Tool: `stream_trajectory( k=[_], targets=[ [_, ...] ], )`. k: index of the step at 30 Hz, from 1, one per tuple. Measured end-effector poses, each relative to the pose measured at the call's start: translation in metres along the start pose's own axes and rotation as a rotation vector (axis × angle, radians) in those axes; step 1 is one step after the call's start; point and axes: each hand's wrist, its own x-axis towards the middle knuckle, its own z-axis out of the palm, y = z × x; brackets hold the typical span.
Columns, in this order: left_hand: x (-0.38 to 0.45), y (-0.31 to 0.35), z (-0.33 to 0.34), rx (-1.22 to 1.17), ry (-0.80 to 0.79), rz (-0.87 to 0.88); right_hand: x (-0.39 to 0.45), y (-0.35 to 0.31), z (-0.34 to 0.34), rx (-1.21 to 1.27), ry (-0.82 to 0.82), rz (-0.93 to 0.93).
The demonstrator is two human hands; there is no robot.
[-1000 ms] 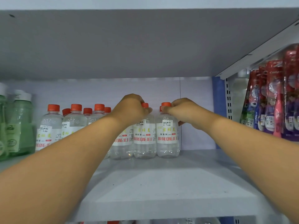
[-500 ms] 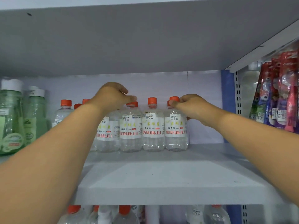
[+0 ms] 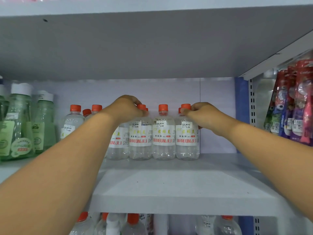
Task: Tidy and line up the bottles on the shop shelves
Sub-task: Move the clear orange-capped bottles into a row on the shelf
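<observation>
Fingers of your left hand (image 3: 126,107) curled over one orange-capped bottle (image 3: 140,133); right hand (image 3: 201,114) pinched the end bottle (image 3: 187,133). Centre-frame row aligned; left-frame bottles (image 3: 72,122) remained staggered.

Both forearms are bare from the frame edge to the wrists, and the left hand (image 3: 126,106) and right hand (image 3: 202,112) are ungloved.

Clear orange-capped bottles (image 3: 163,133) on the shelf (image 3: 169,192): white labels with red "JUNYIMEIQINGJIEJI", price stickers above reading "5.00"; bottle left of them (image 3: 72,122) also stickered "5.00"; toothbrush packs (image 3: 294,106) to their right tagged "6.00", brand lettering too blurred to read.
</observation>
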Motion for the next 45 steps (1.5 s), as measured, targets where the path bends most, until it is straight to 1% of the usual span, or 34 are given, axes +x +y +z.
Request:
stream_trajectory(
  k=[3, 5, 7, 8, 10, 11, 12, 13, 14, 15, 16, 17, 18, 19, 20, 21, 22, 25, 26, 27, 30, 31, 34, 37, 38, 40, 42, 45],
  targets=[
    [-0.014, 0.010, 0.001, -0.195, 0.020, -0.015, -0.009, -0.012, -0.005, -0.065, 0.031, -0.030],
    [-0.037, 0.031, -0.004, -0.255, 0.021, -0.035, -0.023, -0.024, -0.015, -0.150, 0.063, -0.057],
    [-0.073, 0.049, -0.016, -0.287, 0.126, -0.009, -0.046, -0.043, -0.029, -0.212, 0.154, -0.082],
    [-0.099, 0.053, -0.022, -0.354, 0.207, 0.055, -0.065, -0.051, -0.036, -0.157, 0.207, -0.113],
    [-0.175, 0.048, -0.027, -0.560, 0.331, 0.283, -0.123, -0.055, -0.043, 0.073, 0.236, -0.269],
    [-0.216, 0.040, -0.022, -0.653, 0.347, 0.380, -0.163, -0.051, -0.042, 0.180, 0.238, -0.380],
    [-0.254, 0.027, -0.012, -0.708, 0.350, 0.428, -0.204, -0.045, -0.035, 0.282, 0.220, -0.481],
    [-0.286, 0.010, 0.003, -0.706, 0.372, 0.404, -0.242, -0.036, -0.022, 0.371, 0.182, -0.553],
    [-0.311, -0.010, 0.024, -0.682, 0.402, 0.317, -0.270, -0.022, -0.004, 0.418, 0.149, -0.566],
    [-0.329, -0.030, 0.047, -0.666, 0.423, 0.187, -0.289, -0.007, 0.018, 0.420, 0.123, -0.517],
    [-0.338, -0.049, 0.070, -0.665, 0.427, 0.035, -0.299, 0.008, 0.045, 0.396, 0.084, -0.428],
    [-0.340, -0.067, 0.090, -0.667, 0.393, -0.126, -0.301, 0.022, 0.072, 0.364, 0.019, -0.303],
    [-0.339, -0.083, 0.109, -0.639, 0.319, -0.264, -0.295, 0.035, 0.100, 0.335, -0.086, -0.145],
    [-0.338, -0.098, 0.125, -0.555, 0.220, -0.345, -0.286, 0.049, 0.126, 0.299, -0.202, 0.019],
    [-0.337, -0.112, 0.140, -0.442, 0.131, -0.361, -0.277, 0.059, 0.149, 0.258, -0.302, 0.145],
    [-0.336, -0.122, 0.151, -0.355, 0.071, -0.348, -0.268, 0.067, 0.170, 0.235, -0.364, 0.209],
    [-0.334, -0.130, 0.158, -0.331, 0.039, -0.325, -0.262, 0.073, 0.190, 0.239, -0.389, 0.227],
    [-0.334, -0.151, 0.165, -0.404, -0.010, -0.270, -0.259, 0.074, 0.226, 0.303, -0.440, 0.163],
    [-0.336, -0.159, 0.163, -0.429, -0.003, -0.266, -0.260, 0.073, 0.232, 0.324, -0.454, 0.141],
    [-0.340, -0.169, 0.161, -0.434, 0.039, -0.275, -0.263, 0.070, 0.236, 0.352, -0.447, 0.136],
    [-0.343, -0.196, 0.146, -0.365, 0.259, -0.358, -0.268, 0.067, 0.245, 0.415, -0.360, 0.170],
    [-0.341, -0.203, 0.144, -0.357, 0.288, -0.397, -0.270, 0.065, 0.246, 0.423, -0.342, 0.177],
    [-0.330, -0.211, 0.142, -0.363, 0.238, -0.435, -0.272, 0.059, 0.249, 0.403, -0.332, 0.179],
    [-0.316, -0.214, 0.144, -0.320, 0.262, -0.454, -0.274, 0.060, 0.250, 0.379, -0.304, 0.205],
    [-0.311, -0.215, 0.145, -0.276, 0.242, -0.489, -0.275, 0.063, 0.250, 0.374, -0.290, 0.218],
    [-0.300, -0.216, 0.145, -0.116, 0.149, -0.546, -0.278, 0.068, 0.248, 0.363, -0.265, 0.254],
    [-0.292, -0.214, 0.146, -0.053, 0.105, -0.581, -0.282, 0.073, 0.243, 0.349, -0.256, 0.281],
    [-0.296, -0.212, 0.151, -0.034, 0.149, -0.543, -0.294, 0.080, 0.233, 0.348, -0.238, 0.308]
  ],
)
